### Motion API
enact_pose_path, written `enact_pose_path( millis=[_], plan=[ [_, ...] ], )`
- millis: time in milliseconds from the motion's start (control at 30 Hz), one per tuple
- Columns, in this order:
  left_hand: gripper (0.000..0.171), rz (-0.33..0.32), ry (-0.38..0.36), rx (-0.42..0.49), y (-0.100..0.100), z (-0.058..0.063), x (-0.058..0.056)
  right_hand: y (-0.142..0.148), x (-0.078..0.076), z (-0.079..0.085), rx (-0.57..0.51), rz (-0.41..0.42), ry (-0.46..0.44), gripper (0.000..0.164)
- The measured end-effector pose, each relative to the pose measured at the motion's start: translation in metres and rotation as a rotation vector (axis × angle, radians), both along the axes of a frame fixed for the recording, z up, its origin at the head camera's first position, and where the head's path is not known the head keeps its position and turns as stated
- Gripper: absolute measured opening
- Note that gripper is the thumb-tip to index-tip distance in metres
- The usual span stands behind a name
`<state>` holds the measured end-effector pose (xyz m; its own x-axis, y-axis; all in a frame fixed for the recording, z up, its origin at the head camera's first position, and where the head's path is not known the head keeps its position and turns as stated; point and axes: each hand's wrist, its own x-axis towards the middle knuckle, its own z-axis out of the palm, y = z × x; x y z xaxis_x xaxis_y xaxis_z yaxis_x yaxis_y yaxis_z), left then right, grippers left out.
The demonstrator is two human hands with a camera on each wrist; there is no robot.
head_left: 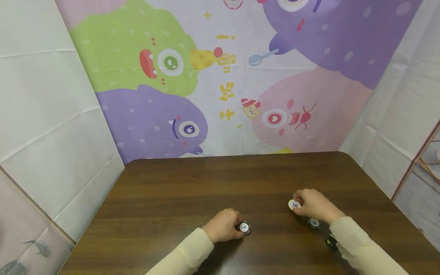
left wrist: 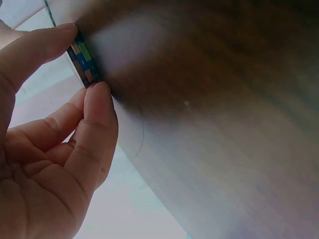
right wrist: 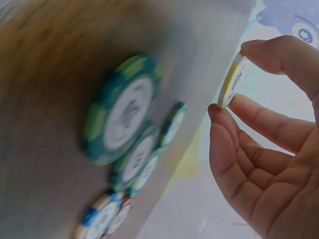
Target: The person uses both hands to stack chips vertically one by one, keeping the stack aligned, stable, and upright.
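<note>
My left hand [head_left: 223, 226] pinches a low stack of poker chips [head_left: 244, 228] at the table's middle; the top chip reads 100. In the left wrist view the stack's edge [left wrist: 85, 60] shows green, blue and tan between thumb and fingertips. Farther right, my right hand [head_left: 316, 205] holds one yellow-and-white poker chip [head_left: 294, 205] marked 50, raised off the table in the right wrist view. Below that hand lies a green poker chip [head_left: 314, 222]. More green chips [right wrist: 134, 158] and a blue-and-tan chip [right wrist: 102, 216] show in the right wrist view, partly overlapping one another.
The brown wooden table [head_left: 165, 191] has rounded far corners. Behind it hangs a cloth backdrop [head_left: 227, 133] with cartoon monsters. A small black object with a yellow patch [head_left: 331, 242] is beside the right sleeve; its kind is unclear.
</note>
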<state>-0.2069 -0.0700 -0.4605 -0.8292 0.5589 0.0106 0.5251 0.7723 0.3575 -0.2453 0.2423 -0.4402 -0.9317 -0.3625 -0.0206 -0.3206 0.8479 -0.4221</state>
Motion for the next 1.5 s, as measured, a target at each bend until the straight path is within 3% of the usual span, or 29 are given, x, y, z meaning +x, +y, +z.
enact_pose_path(
  millis=[300, 667, 933, 1233, 1500],
  plan=[
    [0.027, -0.001, 0.01, -0.001, 0.0, 0.0, 0.0, -0.026, 0.0, 0.013, 0.007, 0.089, 0.122, 0.023],
    [0.026, 0.001, 0.004, 0.004, 0.0, 0.0, 0.0, -0.071, 0.002, 0.018, -0.013, 0.194, 0.162, 0.024],
    [0.024, -0.008, -0.004, 0.008, -0.001, 0.0, -0.001, -0.097, 0.005, 0.014, -0.052, 0.294, 0.14, 0.026],
    [0.026, 0.009, -0.051, 0.031, -0.001, 0.0, -0.002, -0.113, 0.01, 0.007, -0.073, 0.36, 0.028, 0.024],
    [0.03, 0.009, -0.037, 0.019, 0.0, -0.002, -0.003, -0.122, 0.011, -0.002, -0.065, 0.415, 0.038, 0.019]
  ],
)
